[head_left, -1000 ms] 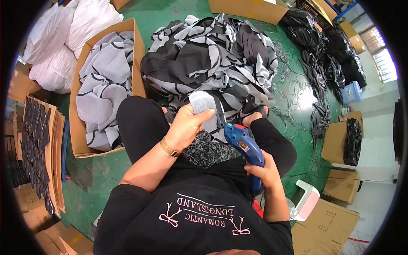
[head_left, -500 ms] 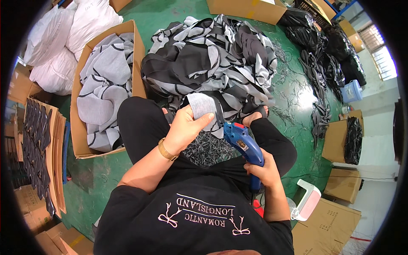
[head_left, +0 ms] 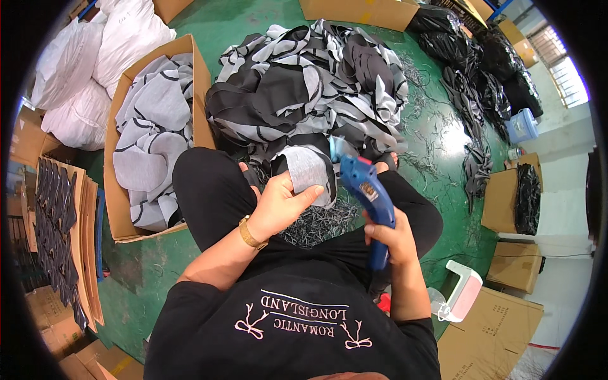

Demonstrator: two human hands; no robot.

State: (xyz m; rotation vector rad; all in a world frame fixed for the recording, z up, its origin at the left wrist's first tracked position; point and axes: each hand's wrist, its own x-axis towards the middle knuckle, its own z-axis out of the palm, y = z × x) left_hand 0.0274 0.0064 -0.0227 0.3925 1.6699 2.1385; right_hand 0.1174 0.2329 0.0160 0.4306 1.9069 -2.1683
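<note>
Cardboard box (head_left: 201, 95) held grey fabric pieces (head_left: 152, 126); left hand (head_left: 278, 206) pinched a grey piece (head_left: 308, 170), right hand (head_left: 394, 237) gripped blue cutter (head_left: 366, 190)

Green floor (head_left: 158, 278) all round, glossy and scuffed. The cutter (head_left: 367, 196) was bright blue, with a small red-and-white label on its side. The piece (head_left: 308, 170) in the left hand (head_left: 278, 206) showed pale heathered grey, edged in black. Behind it the heap (head_left: 304, 95) ran black, grey and white in curving bands (no two pieces quite alike). The box (head_left: 120, 209) was plain brown card, its fabric (head_left: 152, 139) light grey with thin black lines. White sacks (head_left: 95, 57) sat upper left. The shirt (head_left: 285, 329) was black with pale pink print, the watch (head_left: 251, 233) gold. Black bundles (head_left: 475, 57) filled the far right.
</note>
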